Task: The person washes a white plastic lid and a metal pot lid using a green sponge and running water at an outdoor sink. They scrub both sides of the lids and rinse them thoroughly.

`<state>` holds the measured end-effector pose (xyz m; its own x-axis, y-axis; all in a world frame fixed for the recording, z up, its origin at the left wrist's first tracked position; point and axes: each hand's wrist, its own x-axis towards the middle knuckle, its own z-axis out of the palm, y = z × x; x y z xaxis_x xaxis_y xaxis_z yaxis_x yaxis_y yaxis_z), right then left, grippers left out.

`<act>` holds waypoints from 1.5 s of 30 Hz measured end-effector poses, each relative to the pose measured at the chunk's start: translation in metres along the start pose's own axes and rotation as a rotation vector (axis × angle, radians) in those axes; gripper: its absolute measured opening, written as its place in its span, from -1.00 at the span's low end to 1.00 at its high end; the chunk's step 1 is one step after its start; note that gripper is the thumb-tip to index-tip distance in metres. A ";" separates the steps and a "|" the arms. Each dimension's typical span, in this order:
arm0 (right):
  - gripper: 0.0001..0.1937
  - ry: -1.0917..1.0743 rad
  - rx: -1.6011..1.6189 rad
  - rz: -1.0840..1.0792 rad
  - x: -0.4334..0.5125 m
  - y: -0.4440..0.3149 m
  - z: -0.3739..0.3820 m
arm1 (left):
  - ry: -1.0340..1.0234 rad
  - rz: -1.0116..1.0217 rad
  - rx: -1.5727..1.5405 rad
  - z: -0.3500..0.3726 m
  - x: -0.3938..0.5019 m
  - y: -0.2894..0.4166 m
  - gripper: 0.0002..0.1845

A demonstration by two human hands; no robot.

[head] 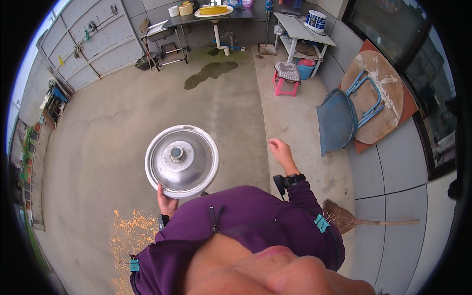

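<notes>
My left hand (167, 203) grips the near-left rim of a round metal vessel (213, 173) in front of my torso. A domed metal lid (164, 167) with a round knob sits within its wide rim; the contents are hidden. The thumb lies over the rim, while the other fingers are mostly out of sight underneath. Off to the right, apart from the vessel, my right hand (281, 153) hangs over the concrete floor with its fingers curled in and nothing visible in them.
A blue folding chair (336, 120) leans by a round tabletop (372, 121) at the right wall. Ahead are a pink stool (287, 86), a white table (295, 27) and a sink counter (239, 14). Grain (129, 236) lies on the floor left; a broom (343, 217) lies right.
</notes>
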<state>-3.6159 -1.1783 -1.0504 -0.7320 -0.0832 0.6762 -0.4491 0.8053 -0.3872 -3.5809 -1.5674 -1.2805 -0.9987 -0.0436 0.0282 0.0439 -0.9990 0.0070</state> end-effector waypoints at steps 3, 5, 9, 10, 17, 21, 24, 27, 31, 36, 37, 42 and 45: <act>-0.81 -0.209 -0.003 -0.298 0.093 -0.086 0.060 | -0.026 0.138 -0.109 0.009 0.032 0.046 -0.49; -0.80 -0.278 0.017 -0.469 0.142 -0.136 0.087 | -0.075 0.169 -0.172 0.028 0.050 0.079 -0.49; -0.80 -0.199 0.072 -0.328 0.195 -0.199 0.114 | -0.038 0.152 -0.126 0.094 0.082 0.175 -0.50; -0.80 -0.176 0.062 -0.296 0.210 -0.206 0.109 | 0.010 0.171 -0.120 0.119 0.097 0.197 -0.51; -0.80 0.131 -0.068 0.048 0.287 -0.209 0.047 | -0.060 -0.080 0.049 0.318 0.237 0.269 -0.56; -0.80 0.235 -0.079 0.276 0.291 -0.201 0.019 | -0.077 -0.278 0.105 0.412 0.312 0.257 -0.58; -0.80 0.226 -0.076 0.380 0.345 -0.195 0.019 | -0.134 -0.335 0.142 0.457 0.369 0.242 -0.61; -0.79 0.149 0.094 0.374 0.433 -0.204 0.048 | -0.038 -0.364 0.186 0.478 0.414 0.238 -0.61; -0.75 -0.094 0.145 0.021 0.595 -0.236 0.125 | -0.023 -0.298 0.204 0.494 0.479 0.242 -0.58; -0.47 -0.509 0.253 -0.436 0.730 -0.302 0.243 | 0.002 -0.203 0.227 0.503 0.548 0.268 -0.61; -0.46 -0.485 0.136 -0.490 0.749 -0.309 0.265 | -0.060 -0.194 0.224 0.505 0.567 0.271 -0.62; -0.58 -0.456 -0.088 -0.576 0.848 -0.299 0.349 | -0.048 -0.127 0.308 0.522 0.676 0.282 -0.62; -0.64 -0.447 -0.058 -0.576 0.910 -0.294 0.370 | -0.132 -0.089 0.296 0.547 0.743 0.292 -0.63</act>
<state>-4.3397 -1.7076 -0.5532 -0.5324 -0.7249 0.4371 -0.8074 0.5900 -0.0050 -4.2954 -1.8867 -0.7111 -0.9876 0.0643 0.1431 -0.0178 -0.9522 0.3049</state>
